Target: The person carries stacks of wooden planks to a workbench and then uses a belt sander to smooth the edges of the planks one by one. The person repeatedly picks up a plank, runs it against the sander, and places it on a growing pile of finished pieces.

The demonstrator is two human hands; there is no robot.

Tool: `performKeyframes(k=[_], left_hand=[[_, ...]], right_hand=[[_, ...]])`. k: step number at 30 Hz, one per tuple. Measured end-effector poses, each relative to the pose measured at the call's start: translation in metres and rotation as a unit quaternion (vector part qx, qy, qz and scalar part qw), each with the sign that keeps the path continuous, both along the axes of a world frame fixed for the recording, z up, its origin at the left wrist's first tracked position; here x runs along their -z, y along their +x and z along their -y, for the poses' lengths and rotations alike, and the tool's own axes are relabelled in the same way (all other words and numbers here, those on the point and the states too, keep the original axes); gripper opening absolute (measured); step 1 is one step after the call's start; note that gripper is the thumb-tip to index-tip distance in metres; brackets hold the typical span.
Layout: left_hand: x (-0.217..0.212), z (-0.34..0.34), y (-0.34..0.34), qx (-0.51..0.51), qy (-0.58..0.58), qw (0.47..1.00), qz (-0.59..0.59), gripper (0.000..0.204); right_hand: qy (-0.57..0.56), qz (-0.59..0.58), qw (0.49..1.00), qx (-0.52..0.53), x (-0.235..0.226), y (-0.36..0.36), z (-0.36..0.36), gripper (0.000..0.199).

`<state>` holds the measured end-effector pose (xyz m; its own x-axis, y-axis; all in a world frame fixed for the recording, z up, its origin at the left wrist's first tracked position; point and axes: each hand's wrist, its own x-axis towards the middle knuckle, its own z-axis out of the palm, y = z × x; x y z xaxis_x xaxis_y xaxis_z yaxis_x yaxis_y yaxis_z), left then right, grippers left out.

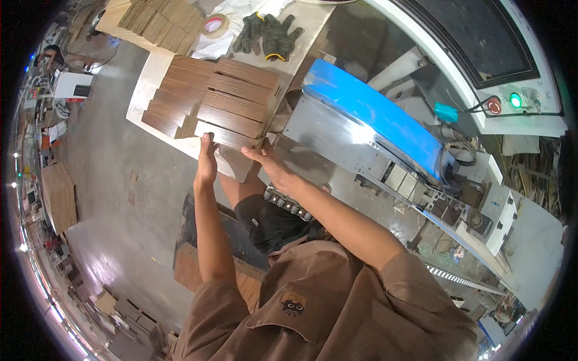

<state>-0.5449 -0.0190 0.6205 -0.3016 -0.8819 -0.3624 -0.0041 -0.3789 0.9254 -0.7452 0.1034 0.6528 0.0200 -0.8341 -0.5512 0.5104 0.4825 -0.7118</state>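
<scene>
Brown wood-grain boards (235, 107) lie in neat, closely set rows on a pale worktable (139, 90). At the near end of the rows, a short wooden board (226, 135) catches the light. My left hand (206, 161) grips this board near its left end, thumb on top and fingers hidden. Toward its right end my right hand (274, 168) holds on, with the thumb stretched along the near edge and the other fingers mostly underneath. Whether one board or several stacked ones sit between my hands, I cannot tell.
Dark knit gloves (278, 37), a tape roll (215, 26) and stacked wood pieces (159, 23) are at the table's far end. To the right stands a machine with a blue cover (373, 114) and a control panel (521, 111). A dark board-like platform (189, 231) is low near my legs.
</scene>
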Motion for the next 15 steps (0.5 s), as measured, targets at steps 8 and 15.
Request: performKeyframes(k=[8, 15], left_hand=[[-0.008, 0.002, 0.014, 0.015, -0.011, 0.999, -0.035, 0.076], [-0.028, -0.001, 0.007, 0.052, 0.004, 0.996, -0.067, 0.068]], right_hand=[[0.025, -0.043, 0.997, 0.052, -0.02, 0.004, -0.002, 0.101], [0.017, 0.032, 0.999, 0.03, -0.025, 0.001, -0.001, 0.106]])
